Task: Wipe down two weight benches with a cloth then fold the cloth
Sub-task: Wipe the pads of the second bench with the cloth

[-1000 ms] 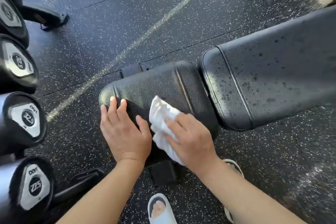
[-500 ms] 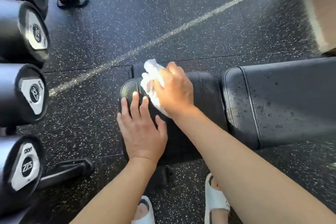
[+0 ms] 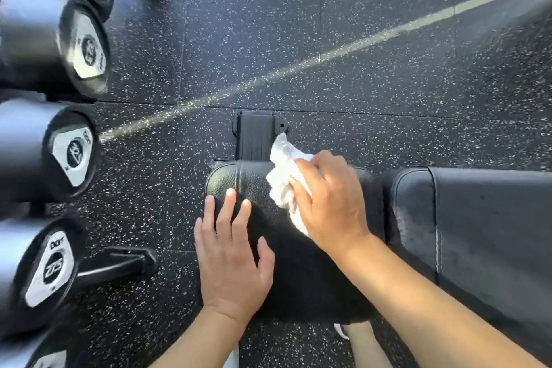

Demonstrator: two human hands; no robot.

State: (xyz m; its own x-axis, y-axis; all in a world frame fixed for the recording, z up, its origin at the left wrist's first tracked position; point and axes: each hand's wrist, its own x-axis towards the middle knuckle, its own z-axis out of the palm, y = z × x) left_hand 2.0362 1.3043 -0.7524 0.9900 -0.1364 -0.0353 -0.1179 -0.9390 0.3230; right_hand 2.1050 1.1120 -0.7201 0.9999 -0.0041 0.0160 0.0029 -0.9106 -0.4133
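Note:
A black weight bench lies across the lower right: its seat pad (image 3: 257,179) sits at centre and its long back pad (image 3: 484,224) runs off to the right. My right hand (image 3: 328,203) grips a crumpled white cloth (image 3: 283,173) and presses it on the far part of the seat pad. The cloth's tip hangs over the pad's far edge. My left hand (image 3: 230,254) rests flat on the near left part of the seat pad, fingers straight. Only one bench is in view.
A rack of black dumbbells (image 3: 68,155) lines the left edge, its foot (image 3: 119,263) reaching toward the bench. The bench's black base bracket (image 3: 257,137) sticks out beyond the seat. Speckled rubber floor (image 3: 328,24) with a pale line lies beyond. My sandalled foot (image 3: 343,331) shows below.
My right hand swept the cloth from the near side of the seat pad to its far side. My left hand stayed flat on the pad. The view shifted over the seat.

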